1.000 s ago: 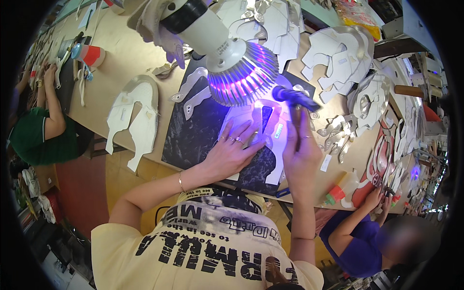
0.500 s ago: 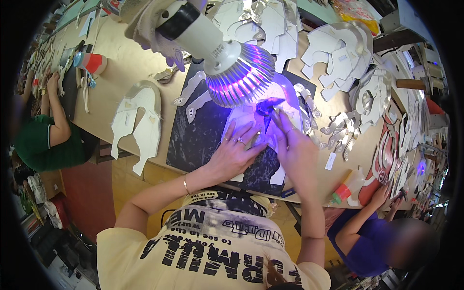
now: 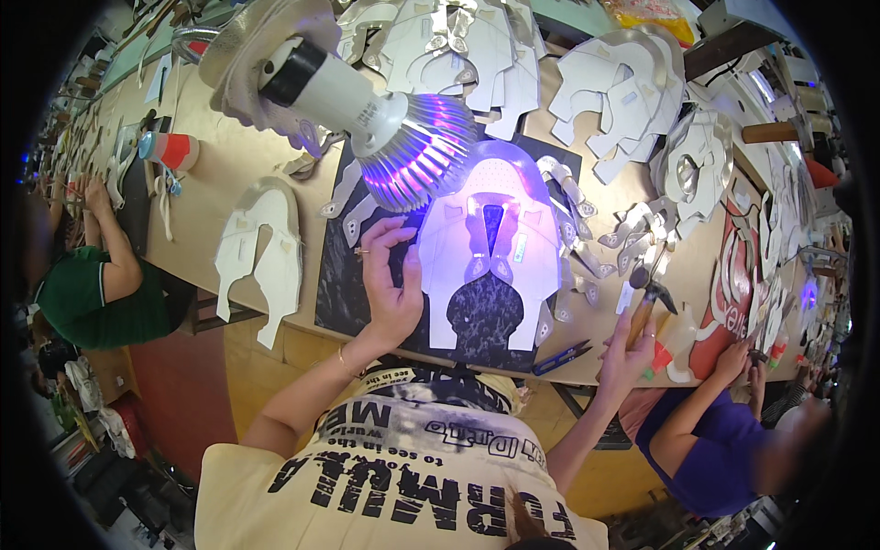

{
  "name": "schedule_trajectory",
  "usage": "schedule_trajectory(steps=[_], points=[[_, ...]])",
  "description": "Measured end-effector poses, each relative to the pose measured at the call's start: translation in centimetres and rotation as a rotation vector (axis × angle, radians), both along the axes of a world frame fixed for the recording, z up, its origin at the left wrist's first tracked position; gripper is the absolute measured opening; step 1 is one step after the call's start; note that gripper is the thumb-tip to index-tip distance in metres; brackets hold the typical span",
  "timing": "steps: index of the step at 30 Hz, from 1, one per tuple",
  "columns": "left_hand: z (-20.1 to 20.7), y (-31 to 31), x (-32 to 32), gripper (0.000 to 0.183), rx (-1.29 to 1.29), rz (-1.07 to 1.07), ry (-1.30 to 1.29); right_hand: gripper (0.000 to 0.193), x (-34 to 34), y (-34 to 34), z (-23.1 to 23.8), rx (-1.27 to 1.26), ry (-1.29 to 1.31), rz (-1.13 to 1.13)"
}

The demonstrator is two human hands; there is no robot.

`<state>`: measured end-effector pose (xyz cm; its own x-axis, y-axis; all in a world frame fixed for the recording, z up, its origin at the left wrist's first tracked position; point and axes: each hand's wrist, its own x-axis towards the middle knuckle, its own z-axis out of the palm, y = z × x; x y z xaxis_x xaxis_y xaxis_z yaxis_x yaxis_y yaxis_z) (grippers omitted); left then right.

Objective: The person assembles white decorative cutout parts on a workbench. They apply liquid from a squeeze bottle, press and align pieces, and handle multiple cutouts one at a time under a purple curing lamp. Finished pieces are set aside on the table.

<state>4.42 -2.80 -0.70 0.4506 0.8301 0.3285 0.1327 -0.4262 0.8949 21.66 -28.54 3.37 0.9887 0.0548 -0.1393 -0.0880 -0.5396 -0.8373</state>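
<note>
A white shoe upper [image 3: 536, 266] lies flat on a black marbled board [image 3: 335, 284], lit purple by a lamp [image 3: 417, 151] above it. Two small perforated straps lie along the upper's inner opening. My left hand [image 3: 392, 280] hovers at the upper's left edge, its fingers bent and apart, with nothing in it. My right hand [image 3: 625, 353], off to the right near the table's front edge, is closed round the wooden handle of a hammer [image 3: 653, 295]. The hammer's dark head points up and away from me.
Another white upper [image 3: 266, 229] lies at the left. Stacked uppers [image 3: 440, 46] fill the back, with loose silvery straps [image 3: 632, 229] at the right. Blue pens [image 3: 561, 357] lie by the front edge. A co-worker in green [image 3: 105, 289] sits left, one in purple [image 3: 697, 449] right.
My right hand has moved right and toward me with the hammer, away from the upper. My left hand has lifted off the upper and shifted left, uncovering the straps.
</note>
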Motion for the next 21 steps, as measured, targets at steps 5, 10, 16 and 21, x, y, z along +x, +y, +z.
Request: schedule_trajectory(steps=[5,10,16,21], points=[[0.1,0.1,0.0,0.019,0.040,-0.043,0.066,0.043,-0.4,-4.0,-3.2,-0.077,-0.143,-0.115],[0.3,0.0,0.2,0.019,0.066,-0.027,0.116,0.042,0.4,-4.7,-4.8,-0.233,-0.255,-0.166],[1.1,-0.2,-0.4,0.019,0.192,-0.204,0.297,0.045,1.1,-4.3,-4.7,-0.254,-0.274,-0.106],[1.5,-0.2,0.1,0.031,0.357,-0.396,0.455,0.039,0.2,-3.0,-3.1,-0.606,-0.303,-0.133]])
